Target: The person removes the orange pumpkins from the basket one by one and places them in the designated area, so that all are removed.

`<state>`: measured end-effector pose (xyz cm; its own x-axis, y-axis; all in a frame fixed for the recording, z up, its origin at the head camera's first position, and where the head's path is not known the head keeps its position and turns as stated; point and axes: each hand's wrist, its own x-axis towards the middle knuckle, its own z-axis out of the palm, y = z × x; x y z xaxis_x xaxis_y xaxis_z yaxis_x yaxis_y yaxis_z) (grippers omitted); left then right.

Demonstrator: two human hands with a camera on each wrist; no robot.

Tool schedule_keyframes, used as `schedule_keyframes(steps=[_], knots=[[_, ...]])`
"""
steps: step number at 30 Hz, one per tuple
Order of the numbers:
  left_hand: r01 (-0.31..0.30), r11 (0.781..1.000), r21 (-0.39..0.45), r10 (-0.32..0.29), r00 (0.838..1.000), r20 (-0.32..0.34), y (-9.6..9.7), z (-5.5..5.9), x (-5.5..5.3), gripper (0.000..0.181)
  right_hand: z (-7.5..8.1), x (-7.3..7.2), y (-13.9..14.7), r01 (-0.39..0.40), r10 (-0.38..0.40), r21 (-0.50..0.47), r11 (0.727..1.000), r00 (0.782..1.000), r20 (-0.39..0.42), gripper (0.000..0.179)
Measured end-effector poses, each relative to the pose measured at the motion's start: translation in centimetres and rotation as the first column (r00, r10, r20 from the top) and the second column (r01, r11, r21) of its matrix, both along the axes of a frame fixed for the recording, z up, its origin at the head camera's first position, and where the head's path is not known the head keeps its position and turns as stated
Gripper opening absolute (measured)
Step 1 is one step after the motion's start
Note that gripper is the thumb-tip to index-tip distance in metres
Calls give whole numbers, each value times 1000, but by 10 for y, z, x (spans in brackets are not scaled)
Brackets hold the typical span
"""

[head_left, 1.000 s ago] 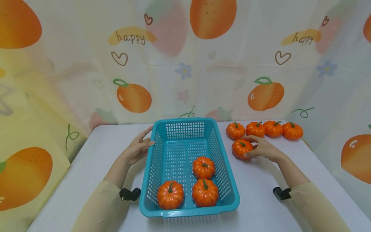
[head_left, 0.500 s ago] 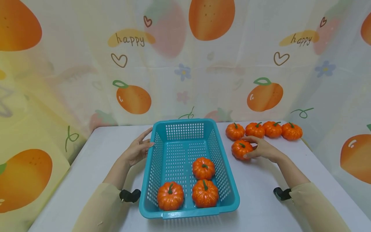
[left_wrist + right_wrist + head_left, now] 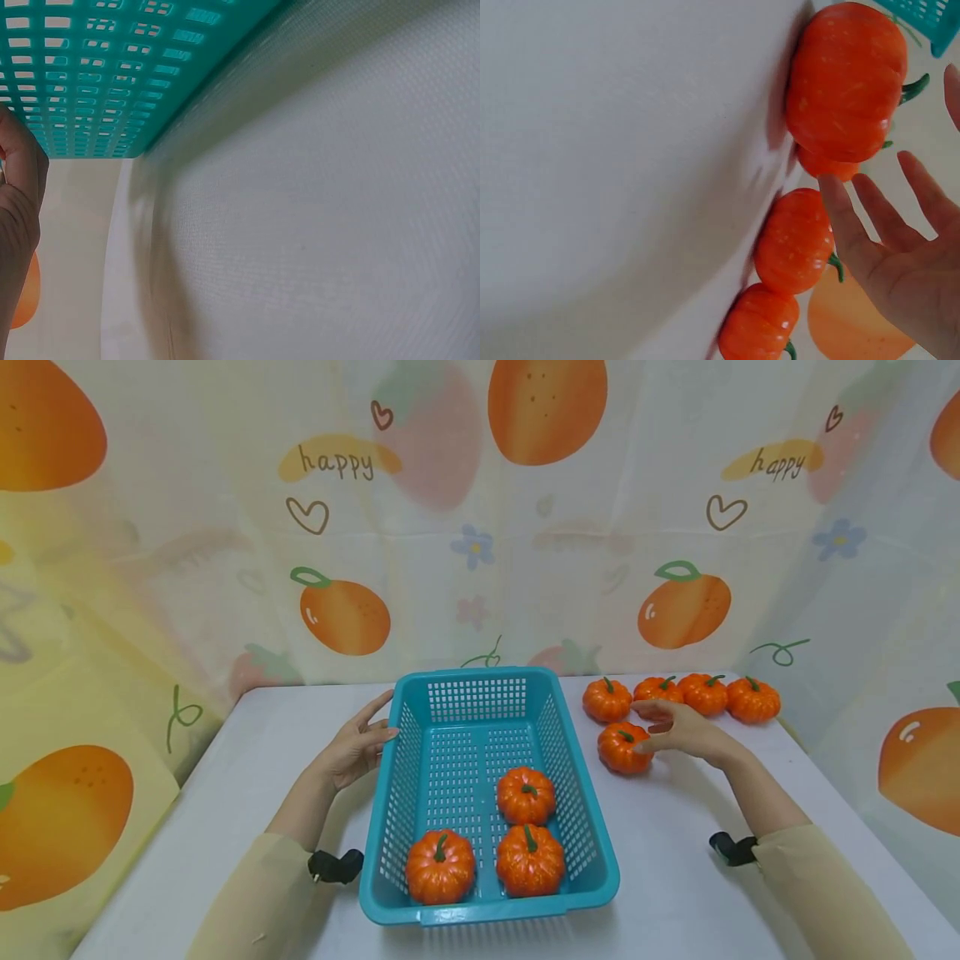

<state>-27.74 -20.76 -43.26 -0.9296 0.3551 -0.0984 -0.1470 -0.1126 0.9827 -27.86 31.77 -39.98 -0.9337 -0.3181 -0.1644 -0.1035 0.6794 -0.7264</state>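
Note:
A blue-green plastic basket [image 3: 487,912] stands on the white table with three small orange toy pumpkins [image 3: 531,861] inside, near its front and right side. My left hand [image 3: 352,752] rests against the outside of the basket's left rim, index finger and thumb extended; its other fingers are partly hidden. Right of the basket, a loose pumpkin [image 3: 626,749] sits on the table. My right hand [image 3: 686,732] is beside it with spread fingers and nothing in its grasp, the thumb near its right side. The right wrist view shows the palm and the fingers apart from the pumpkins.
Several more pumpkins [image 3: 705,694] form a row along the table's back right edge, just behind my right hand. A patterned fabric backdrop [image 3: 480,527] rises behind the white table [image 3: 247,760]. Dark wrist cameras [image 3: 336,865] sit at both sleeves.
My right hand has loosened from the loose pumpkin, its fingers lifting and drawing back to the right. The pumpkin stays in place on the table. The left hand and the basket have not moved.

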Motion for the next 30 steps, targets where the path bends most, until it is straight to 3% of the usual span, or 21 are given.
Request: schedule_keyframes(steps=[15,30], knots=[[0,1000,-11,0,1000,-6,0,-1,0,80,24,-1,-19,-15,10,-67,998,997,-76,72],[-9,1000,-12,9,1000,-9,0,-1,0,79,46,6,-72,-159,148,-126,979,984,-96,66]])
